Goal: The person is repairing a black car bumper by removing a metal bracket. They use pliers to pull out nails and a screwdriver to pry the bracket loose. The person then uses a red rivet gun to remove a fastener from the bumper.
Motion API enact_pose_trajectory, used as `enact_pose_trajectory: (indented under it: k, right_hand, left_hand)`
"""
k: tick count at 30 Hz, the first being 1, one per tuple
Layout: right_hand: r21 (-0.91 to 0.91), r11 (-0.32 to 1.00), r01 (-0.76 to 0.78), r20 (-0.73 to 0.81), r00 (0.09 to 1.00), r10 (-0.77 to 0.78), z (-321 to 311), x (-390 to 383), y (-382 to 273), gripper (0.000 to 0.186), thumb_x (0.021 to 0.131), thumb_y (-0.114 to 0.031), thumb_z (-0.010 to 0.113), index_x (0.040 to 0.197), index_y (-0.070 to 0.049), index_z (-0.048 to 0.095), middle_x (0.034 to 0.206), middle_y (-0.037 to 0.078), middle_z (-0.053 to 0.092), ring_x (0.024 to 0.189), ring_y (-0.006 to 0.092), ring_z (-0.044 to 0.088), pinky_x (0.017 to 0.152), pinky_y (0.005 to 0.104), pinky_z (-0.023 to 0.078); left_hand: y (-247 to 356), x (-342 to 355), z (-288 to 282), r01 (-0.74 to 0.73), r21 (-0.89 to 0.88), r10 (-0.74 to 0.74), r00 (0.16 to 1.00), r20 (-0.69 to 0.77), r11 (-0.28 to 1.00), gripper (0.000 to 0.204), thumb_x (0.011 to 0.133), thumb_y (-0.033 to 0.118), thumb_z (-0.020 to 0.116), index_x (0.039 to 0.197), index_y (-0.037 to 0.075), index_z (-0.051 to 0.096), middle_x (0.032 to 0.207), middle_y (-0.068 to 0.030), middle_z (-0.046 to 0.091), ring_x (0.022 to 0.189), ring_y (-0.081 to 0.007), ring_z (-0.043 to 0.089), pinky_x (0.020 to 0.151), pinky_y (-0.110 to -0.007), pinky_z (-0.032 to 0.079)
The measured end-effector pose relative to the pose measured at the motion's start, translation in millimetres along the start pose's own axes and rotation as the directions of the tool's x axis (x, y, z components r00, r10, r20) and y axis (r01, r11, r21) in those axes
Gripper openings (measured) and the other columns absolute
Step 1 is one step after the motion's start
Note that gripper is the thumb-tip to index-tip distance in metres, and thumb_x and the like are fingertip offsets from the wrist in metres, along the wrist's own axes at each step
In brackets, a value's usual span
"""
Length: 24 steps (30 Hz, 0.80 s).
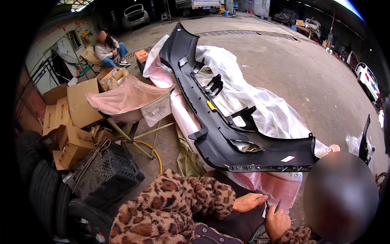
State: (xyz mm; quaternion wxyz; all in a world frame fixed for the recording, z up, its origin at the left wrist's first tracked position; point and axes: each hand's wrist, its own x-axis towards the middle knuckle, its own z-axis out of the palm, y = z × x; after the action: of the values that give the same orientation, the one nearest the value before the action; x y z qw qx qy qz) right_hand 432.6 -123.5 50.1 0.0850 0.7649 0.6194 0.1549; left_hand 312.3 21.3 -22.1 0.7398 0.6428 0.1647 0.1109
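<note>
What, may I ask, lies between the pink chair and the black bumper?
In the head view, pink wrap lies between the chair and the bumper, with olive cloth showing lower in that gap.

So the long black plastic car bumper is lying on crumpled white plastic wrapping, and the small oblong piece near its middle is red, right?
Not quite: the head view shows that the small oblong piece near the middle of the long black plastic car bumper is yellow, not red. The bumper does lie on crumpled white plastic wrapping.
</note>
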Motion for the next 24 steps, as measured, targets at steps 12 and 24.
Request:
enact_pose_trajectory:
  k: [12, 24]
  right_hand:
    - [0.883, 0.232, -0.409, 0.442, 0.89, -0.111, -8.3, 47.2, 18.9, 0.031, 0.095, -0.021, 0.065, 0.074, 0.001, 0.059, 0.052, 0.017, 0.049, 0.043, 0.0209, 0.05, 0.046, 0.0401, 0.039]
    - [0.265, -0.396, -0.879, 0.694, 0.459, -0.554, -43.6, 47.6, 17.1, 0.038, 0.105, -0.051, 0.044, 0.09, -0.017, 0.054, 0.055, -0.007, 0.028, 0.04, 0.0058, 0.021, 0.036, 0.0234, 0.015]
  left_hand:
    - [-22.0, -6.4, -10.3, -0.217, 0.329, 0.285, 0.943, -0.174, 0.919, 0.055, 0.108, 0.048, 0.036, 0.104, -0.002, 0.057, 0.114, -0.0166, 0.053, 0.107, -0.0301, 0.053, 0.09, -0.039, 0.043]
    - [17.6, -27.3, -31.7, -0.384, 0.089, 0.392, 0.914, -0.105, 0.919, 0.047, 0.107, 0.042, 0.043, 0.115, -0.001, 0.058, 0.101, -0.0108, 0.051, 0.097, -0.0226, 0.053, 0.089, -0.033, 0.043]
